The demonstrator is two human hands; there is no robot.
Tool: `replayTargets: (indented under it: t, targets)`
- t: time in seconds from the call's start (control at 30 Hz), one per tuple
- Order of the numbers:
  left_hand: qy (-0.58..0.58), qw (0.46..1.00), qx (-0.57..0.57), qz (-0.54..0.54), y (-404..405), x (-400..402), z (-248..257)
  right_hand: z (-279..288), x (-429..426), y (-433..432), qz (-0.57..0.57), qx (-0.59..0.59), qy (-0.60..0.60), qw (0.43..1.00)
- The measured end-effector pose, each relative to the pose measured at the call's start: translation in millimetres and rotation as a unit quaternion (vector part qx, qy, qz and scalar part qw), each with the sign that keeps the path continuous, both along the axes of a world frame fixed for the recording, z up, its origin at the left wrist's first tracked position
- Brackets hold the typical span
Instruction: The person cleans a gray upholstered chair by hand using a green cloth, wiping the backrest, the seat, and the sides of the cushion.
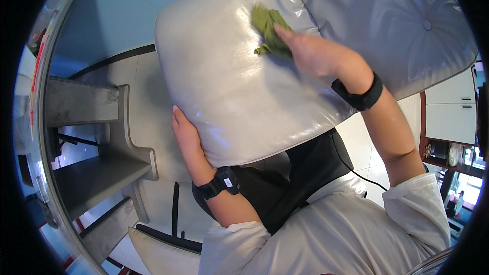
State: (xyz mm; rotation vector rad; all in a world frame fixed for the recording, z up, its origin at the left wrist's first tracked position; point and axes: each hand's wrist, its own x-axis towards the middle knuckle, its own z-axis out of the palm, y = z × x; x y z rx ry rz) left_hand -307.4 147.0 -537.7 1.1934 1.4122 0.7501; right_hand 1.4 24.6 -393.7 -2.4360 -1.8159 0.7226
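A glossy, pale grey upholstered seat cushion [214,65] tilts up before me, its near edge over my dark trousers. My right hand [317,51], slightly blurred, presses a crumpled olive-green cloth [269,26] onto the upper part of the cushion. The palm and most fingers are partly hidden from this angle. At the cushion's lower left side, my left hand [187,135] lies against the edge, with some fingers out of sight beneath it. A buttoned, darker grey backrest [393,23] joins the cushion at a seam on the upper right.
A grey shelf unit [103,175] with stepped side panels stands on the left, beside a glass-like edge [53,65]. Behind the cushion rises a blue wall [122,11]. White cabinets [450,107] are at the right. A black cable [359,175] runs near my right side.
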Motion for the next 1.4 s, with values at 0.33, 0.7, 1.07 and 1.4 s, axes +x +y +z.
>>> replayTargets:
  t: [0.33,0.7,1.07,1.4]
  targets:
    - [0.04,0.999,-0.002,-0.015,1,-7,-4,13,-43,-85,0.102,0.084,0.018,0.991]
    - [-0.025,0.998,0.024,-0.046,-4,-5,-13,-34,-129,14,0.179,0.163,0.233,0.942]
    - [-0.017,1.0,-0.011,0.003,-10,9,11,-67,-29,195,0.145,0.272,-0.139,0.941]
    - [0.041,0.999,0.027,0.021,-8,1,4,-65,-33,216,0.014,0.248,-0.074,0.966]
